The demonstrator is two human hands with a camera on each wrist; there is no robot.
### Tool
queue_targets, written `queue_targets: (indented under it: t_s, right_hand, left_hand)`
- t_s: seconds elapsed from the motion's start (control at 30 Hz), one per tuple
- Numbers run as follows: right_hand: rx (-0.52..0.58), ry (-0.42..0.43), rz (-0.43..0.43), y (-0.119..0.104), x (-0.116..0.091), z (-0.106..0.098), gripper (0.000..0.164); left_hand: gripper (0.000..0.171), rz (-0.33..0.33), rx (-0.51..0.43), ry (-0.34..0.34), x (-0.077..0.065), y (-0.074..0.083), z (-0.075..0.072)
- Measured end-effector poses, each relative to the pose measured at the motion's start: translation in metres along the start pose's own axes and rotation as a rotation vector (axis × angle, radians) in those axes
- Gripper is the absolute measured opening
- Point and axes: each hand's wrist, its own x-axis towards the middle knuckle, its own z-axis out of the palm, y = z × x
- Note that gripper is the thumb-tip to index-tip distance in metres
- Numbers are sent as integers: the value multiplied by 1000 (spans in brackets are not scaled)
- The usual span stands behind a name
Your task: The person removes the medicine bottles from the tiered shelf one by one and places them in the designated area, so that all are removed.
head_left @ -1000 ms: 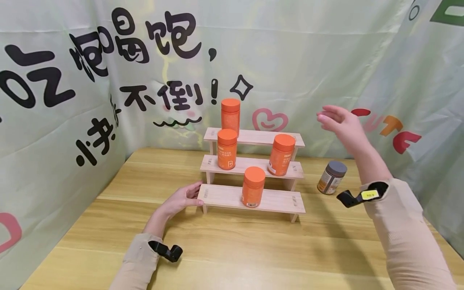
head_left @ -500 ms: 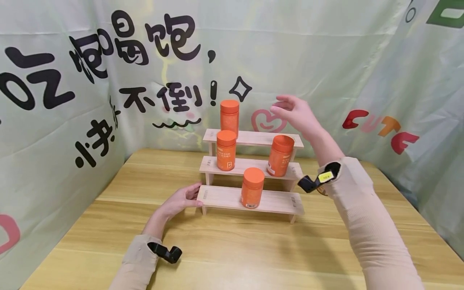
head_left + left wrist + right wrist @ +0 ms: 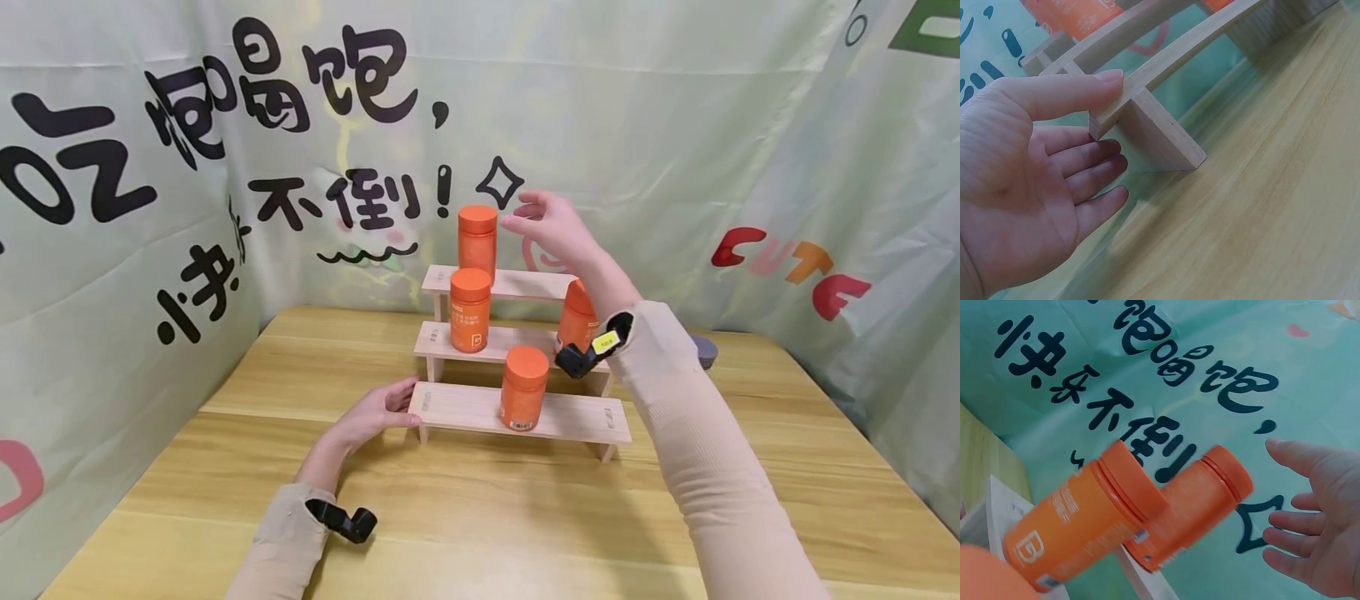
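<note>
A three-tier wooden display rack (image 3: 457, 402) stands on the table. My left hand (image 3: 375, 412) pinches the left end of its lowest tier, thumb on top and index finger below, as the left wrist view (image 3: 1029, 181) shows. On the top tier is an orange bottle (image 3: 477, 237) at the left. The middle tier carries another orange bottle (image 3: 469, 312) on the left and a third orange bottle (image 3: 576, 318) on the right, partly behind my right forearm. One more orange bottle (image 3: 523, 392) sits on the lowest tier. My right hand (image 3: 555, 225), fingers spread and holding nothing, hovers just right of the top bottle.
A bottle with a grey lid (image 3: 705, 352) stands on the table right of the rack, mostly hidden by my right sleeve. Behind the rack hangs a printed cloth backdrop (image 3: 652, 150). The wooden table (image 3: 225, 467) extends to the front and both sides.
My right hand has swept left from above the grey-lidded bottle to beside the top orange bottle, its sleeve now covering most of the grey-lidded one. My left hand and the rack have stayed still.
</note>
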Motion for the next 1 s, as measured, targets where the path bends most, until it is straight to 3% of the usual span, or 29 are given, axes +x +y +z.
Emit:
queue_targets:
  t_s: [0.27,0.53,1.0]
  right_hand:
    - [39,11,-13,-5,15,28,72]
    - [119,39,-29,2,25,49,60]
    - [-19,147,-10,8,27,59,55]
  left_hand:
    - [81,15,-8,-8,-1,-1,0]
    - [82,10,-2,-4,1,-2,-2]
    - [82,17,-4,-17,0,1,-1]
